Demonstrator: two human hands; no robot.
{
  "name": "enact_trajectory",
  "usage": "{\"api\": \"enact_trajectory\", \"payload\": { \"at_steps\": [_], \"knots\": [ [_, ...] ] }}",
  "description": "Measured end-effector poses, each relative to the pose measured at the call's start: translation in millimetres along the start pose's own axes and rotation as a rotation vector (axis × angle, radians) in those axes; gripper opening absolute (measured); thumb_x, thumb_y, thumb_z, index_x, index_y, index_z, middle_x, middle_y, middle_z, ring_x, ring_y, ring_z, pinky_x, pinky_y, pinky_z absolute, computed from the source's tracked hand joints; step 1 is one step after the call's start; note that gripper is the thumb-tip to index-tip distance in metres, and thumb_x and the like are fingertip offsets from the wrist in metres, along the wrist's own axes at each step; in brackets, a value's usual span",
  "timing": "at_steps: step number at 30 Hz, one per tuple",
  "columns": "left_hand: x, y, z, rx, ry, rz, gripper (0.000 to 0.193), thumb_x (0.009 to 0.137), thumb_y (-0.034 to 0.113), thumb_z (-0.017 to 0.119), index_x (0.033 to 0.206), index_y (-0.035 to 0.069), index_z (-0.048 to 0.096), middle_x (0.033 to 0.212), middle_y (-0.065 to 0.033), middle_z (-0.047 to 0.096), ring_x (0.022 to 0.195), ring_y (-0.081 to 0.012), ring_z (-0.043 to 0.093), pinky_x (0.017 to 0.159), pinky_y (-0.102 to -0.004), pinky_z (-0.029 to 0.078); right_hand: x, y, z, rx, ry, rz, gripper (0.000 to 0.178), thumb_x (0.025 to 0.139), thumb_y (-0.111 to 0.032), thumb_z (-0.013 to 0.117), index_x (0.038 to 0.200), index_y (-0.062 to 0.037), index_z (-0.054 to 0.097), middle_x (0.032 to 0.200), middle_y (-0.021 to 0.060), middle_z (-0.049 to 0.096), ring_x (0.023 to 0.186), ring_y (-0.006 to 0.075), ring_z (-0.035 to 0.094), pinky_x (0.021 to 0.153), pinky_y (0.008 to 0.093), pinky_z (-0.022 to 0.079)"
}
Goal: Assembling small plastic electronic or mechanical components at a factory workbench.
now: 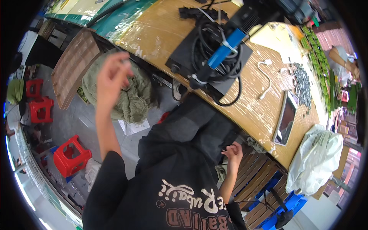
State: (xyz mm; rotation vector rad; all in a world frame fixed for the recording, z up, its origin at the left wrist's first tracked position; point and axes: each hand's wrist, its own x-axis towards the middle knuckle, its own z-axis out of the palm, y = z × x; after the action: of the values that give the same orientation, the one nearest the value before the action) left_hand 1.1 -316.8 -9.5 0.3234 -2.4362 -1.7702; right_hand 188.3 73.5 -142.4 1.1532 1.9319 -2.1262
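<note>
My left hand (113,78) is raised at the left, in front of a bundle of green cloth (132,101). Its fingers are bent, with thumb and fingertips drawn together. A small greyish spot shows at the tips, too blurred to name. Low by my right thigh, my right hand (234,152) has its fingers curled in beside the table's front edge. A tiny dark bit seems to be at its fingertips, but I cannot make it out. On the table (253,101) lies a heap of small dark grey pieces (303,84), away from both hands.
A black machine base (180,57) with coiled cables and a blue-wrapped post stands on the table. A phone (286,117), a white cable (265,78) and a white plastic bag (316,157) are to the right. Wooden slats (253,172) are below; red stools (73,155) stand at left.
</note>
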Motion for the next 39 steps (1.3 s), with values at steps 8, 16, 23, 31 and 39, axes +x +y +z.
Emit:
{"api": "enact_trajectory", "payload": {
  "at_steps": [8, 16, 23, 31, 39],
  "knots": [
    [158, 26, 49, 0.378, -0.400, 0.901, 0.058, 0.074, 0.002, 0.054, 0.128, 0.011, 0.037, 0.125, -0.0035, 0.044, 0.115, -0.0166, 0.039, 0.095, -0.0292, 0.031, 20, 88, -121, -0.208, 0.481, -0.149, 0.029, 0.074, -0.002, 0.059, 0.100, -0.0044, 0.046, 0.075, 0.0038, 0.052, 0.065, 0.0120, 0.054, 0.042, 0.0236, 0.049],
    [147, 12, 89, 0.489, -0.201, 0.793, 0.048, 0.075, 0.010, 0.055, 0.120, 0.002, 0.042, 0.116, -0.0156, 0.050, 0.108, -0.0265, 0.048, 0.091, -0.0308, 0.035, 14, 203, -146, -0.201, 0.511, 0.358, 0.025, 0.065, -0.003, 0.060, 0.087, -0.0056, 0.049, 0.067, 0.0087, 0.055, 0.054, 0.0203, 0.059, 0.045, 0.0323, 0.051],
    [177, -5, 19, 0.326, 0.057, 0.596, 0.031, 0.087, 0.017, 0.047, 0.112, -0.001, 0.050, 0.108, -0.0113, 0.054, 0.097, -0.0184, 0.055, 0.078, -0.0289, 0.047, 31, 282, -144, 0.645, 0.413, 0.540, 0.014, 0.075, -0.007, 0.060, 0.084, -0.0049, 0.050, 0.077, 0.0074, 0.054, 0.066, 0.0227, 0.059, 0.066, 0.0367, 0.054],
    [125, 11, -105, -0.847, -0.262, 0.078, 0.014, 0.083, 0.010, 0.045, 0.075, 0.001, 0.038, 0.070, -0.0050, 0.030, 0.064, -0.0148, 0.029, 0.058, -0.0265, 0.031, 36, 159, -102, 0.545, 0.863, -0.201, 0.028, 0.079, 0.000, 0.045, 0.108, -0.0025, 0.046, 0.096, 0.0105, 0.053, 0.071, 0.0170, 0.054, 0.059, 0.0272, 0.048],
    [-64, 99, 20, -1.354, -0.458, -0.083, 0.021, 0.083, 0.018, 0.050, 0.083, 0.002, 0.036, 0.103, -0.0136, 0.035, 0.088, -0.0207, 0.037, 0.069, -0.0277, 0.039, -5, -90, -82, 0.255, 0.975, -1.161, 0.018, 0.079, 0.003, 0.046, 0.097, 0.0017, 0.043, 0.097, 0.0135, 0.049, 0.065, 0.0148, 0.048, 0.056, 0.0258, 0.046]
  ]
}}
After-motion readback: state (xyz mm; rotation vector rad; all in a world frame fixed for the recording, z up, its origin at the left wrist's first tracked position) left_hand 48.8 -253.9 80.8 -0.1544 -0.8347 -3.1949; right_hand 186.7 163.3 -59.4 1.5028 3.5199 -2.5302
